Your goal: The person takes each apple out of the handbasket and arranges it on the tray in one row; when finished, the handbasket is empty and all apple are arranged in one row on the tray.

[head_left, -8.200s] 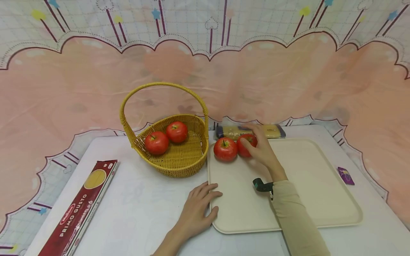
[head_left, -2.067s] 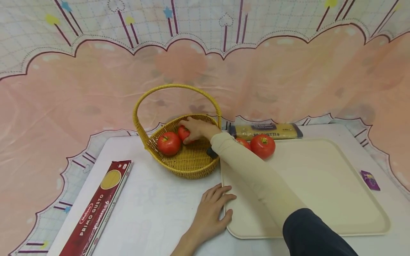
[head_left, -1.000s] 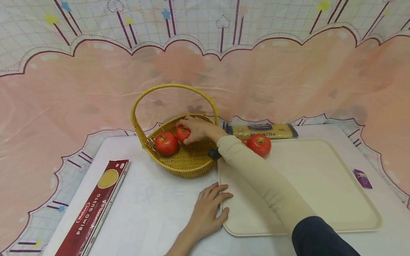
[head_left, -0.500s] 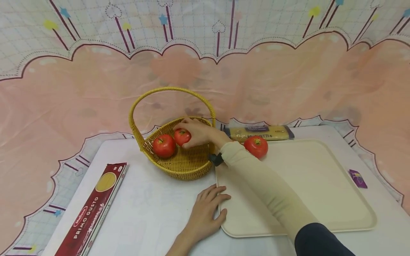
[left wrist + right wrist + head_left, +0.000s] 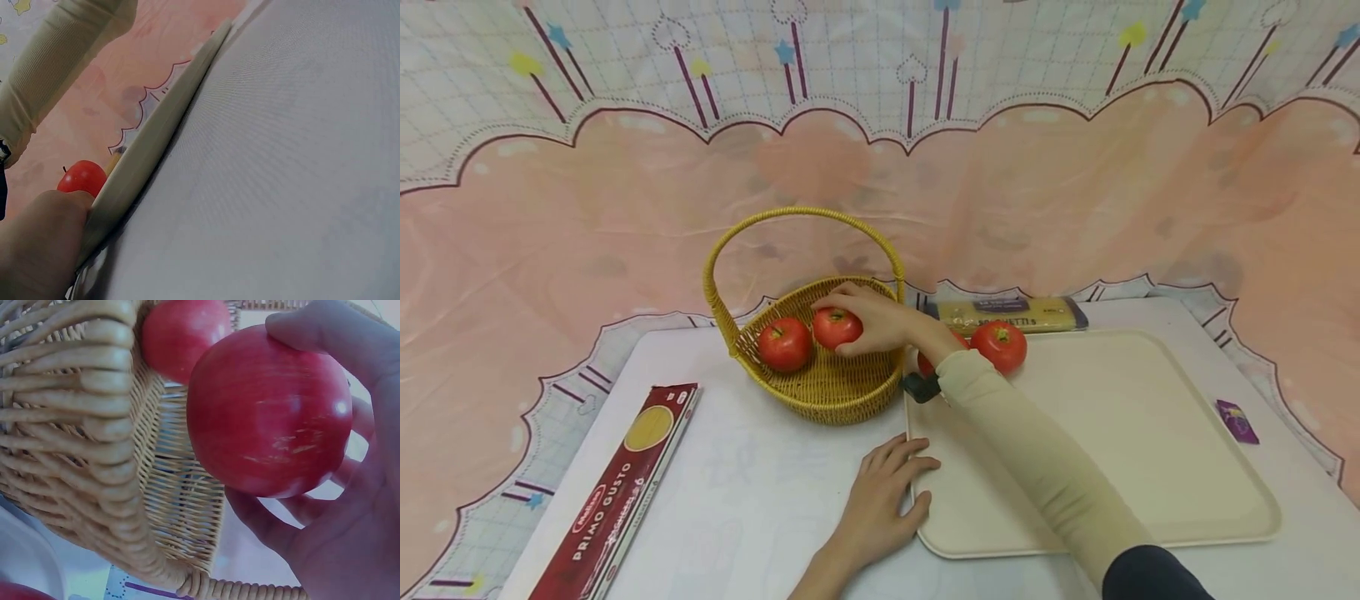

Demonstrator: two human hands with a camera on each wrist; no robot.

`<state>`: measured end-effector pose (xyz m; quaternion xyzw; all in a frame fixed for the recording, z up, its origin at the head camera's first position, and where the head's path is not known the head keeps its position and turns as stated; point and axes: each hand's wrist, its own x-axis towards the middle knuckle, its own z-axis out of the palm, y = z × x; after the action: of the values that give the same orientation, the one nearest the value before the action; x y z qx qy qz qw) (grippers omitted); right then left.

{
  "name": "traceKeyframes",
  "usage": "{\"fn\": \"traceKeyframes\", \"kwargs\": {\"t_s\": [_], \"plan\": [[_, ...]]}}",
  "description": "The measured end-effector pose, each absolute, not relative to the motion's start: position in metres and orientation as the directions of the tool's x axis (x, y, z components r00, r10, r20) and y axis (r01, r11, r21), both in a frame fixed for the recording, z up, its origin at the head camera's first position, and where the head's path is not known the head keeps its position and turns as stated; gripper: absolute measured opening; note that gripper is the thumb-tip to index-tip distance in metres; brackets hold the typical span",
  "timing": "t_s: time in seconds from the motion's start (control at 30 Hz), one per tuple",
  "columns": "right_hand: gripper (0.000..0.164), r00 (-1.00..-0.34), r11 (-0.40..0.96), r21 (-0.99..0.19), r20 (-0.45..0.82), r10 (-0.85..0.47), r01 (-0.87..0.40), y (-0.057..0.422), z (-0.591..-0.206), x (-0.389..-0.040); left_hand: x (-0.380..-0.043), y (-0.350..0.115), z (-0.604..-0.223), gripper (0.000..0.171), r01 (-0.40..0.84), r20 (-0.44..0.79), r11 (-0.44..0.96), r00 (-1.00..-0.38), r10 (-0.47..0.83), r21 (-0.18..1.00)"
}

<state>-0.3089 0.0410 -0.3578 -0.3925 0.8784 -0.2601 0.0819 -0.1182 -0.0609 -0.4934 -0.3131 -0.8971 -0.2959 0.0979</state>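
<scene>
A red apple is in my right hand, held between thumb and fingers inside the yellow wicker basket. In the right wrist view this held apple appears close up, raised near the basket's rim. Beside it a second apple lies in the basket's left part. My left hand rests on the left edge of the cream tray, its fingers loosely spread over the rim. Two more apples sit at the tray's back left corner: one in full view, the other partly behind my right wrist.
Behind the tray lies a yellow spaghetti pack. A long red spaghetti pack lies at the table's left side. Right of the tray is a small purple packet. The basket's tall handle arches over its opening.
My right hand went from an apple on the tray to one in the basket. In the last half second it has shifted slightly right with that apple. The left hand stays on the tray's edge.
</scene>
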Motion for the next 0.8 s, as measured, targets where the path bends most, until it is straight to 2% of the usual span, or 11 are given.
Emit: {"fn": "traceKeyframes", "kwargs": {"t_s": [0.8], "plan": [[0.063,-0.692,0.487,-0.600,0.161,-0.704,-0.635,0.063,-0.355,-0.283,-0.118,-0.062,-0.493,0.031,0.624,0.371,0.633,-0.781,0.502,0.458]]}}
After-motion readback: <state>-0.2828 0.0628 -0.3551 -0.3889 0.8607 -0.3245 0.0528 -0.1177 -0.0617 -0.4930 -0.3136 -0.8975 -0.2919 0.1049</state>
